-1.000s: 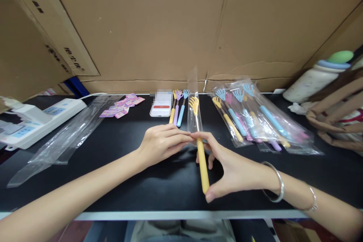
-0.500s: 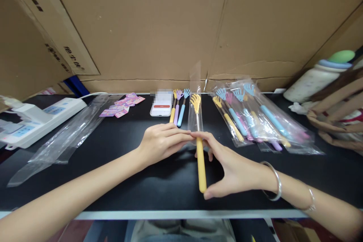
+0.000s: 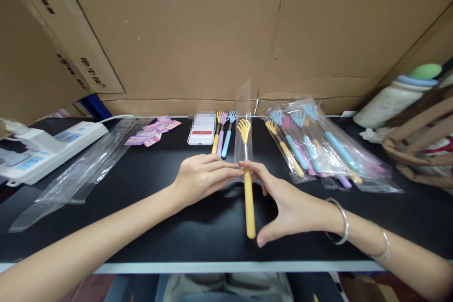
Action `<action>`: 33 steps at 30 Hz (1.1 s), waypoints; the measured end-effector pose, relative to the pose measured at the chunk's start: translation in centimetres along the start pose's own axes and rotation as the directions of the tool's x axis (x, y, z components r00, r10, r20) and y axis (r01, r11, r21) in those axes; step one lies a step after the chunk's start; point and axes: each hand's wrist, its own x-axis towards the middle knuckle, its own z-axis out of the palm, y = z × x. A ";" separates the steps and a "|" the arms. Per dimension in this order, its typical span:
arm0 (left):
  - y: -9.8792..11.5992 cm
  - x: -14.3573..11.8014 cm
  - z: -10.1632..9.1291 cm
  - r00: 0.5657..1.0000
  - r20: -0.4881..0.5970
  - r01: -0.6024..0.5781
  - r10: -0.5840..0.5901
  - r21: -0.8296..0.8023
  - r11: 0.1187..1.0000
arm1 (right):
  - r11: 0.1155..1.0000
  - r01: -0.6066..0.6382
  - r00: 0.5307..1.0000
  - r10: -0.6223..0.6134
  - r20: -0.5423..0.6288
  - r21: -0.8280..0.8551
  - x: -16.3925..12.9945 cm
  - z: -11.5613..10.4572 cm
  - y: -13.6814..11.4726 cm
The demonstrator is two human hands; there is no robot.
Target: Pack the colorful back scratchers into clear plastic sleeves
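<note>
Cards [image 3: 159, 127] are lying between power strip [image 3: 56, 152] and phone [image 3: 200, 135] | scratcher [image 3: 249, 203] is sitting partly in bag [image 3: 243, 93] | bagged scratchers [image 3: 309, 147] are lying farther right

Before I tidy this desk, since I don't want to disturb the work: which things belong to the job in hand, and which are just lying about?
Likely part of the job:
yellow scratcher, its head in a clear sleeve, at the left hand and right hand
three loose scratchers
bagged scratchers
spare clear sleeves
pink cards, perhaps

Seemingly just lying about:
phone
power strip
bottle
brown straps
</note>
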 end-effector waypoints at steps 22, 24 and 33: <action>0.1 0.0 0.3 1.000 0.020 0.002 -0.004 0.086 0.996 | 0.980 0.085 0.986 -0.109 -0.124 -0.180 0.3 0.2 0.0; 0.2 0.1 0.3 1.000 0.021 0.002 -0.004 0.076 0.997 | 0.971 0.079 0.986 -0.110 -0.128 -0.224 0.4 0.1 -0.1; 0.2 0.1 0.5 0.996 0.090 -0.001 -0.004 0.055 0.998 | 0.920 0.075 0.986 -0.127 -0.112 -0.384 0.3 -0.1 -0.4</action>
